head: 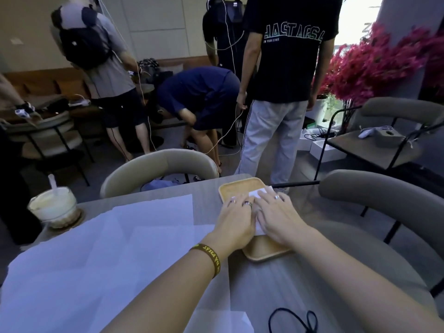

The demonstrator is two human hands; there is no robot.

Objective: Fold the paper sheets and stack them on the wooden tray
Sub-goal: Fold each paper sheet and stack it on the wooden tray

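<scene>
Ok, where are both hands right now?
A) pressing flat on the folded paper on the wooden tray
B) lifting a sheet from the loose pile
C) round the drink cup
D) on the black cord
A: the left hand and right hand lie flat, fingers straight, on the folded paper in the wooden tray.

From my end I see a pale panelled wall (pixel 153 22) at the back, a brown sofa (pixel 38 85) along it, and grey floor (pixel 305 173). Curved beige chairs flank the grey bench (pixel 276 284): one across (pixel 158 164), one right (pixel 384 200). Daylight glares through a window (pixel 353 18) beside pink flowers (pixel 374 61).
</scene>
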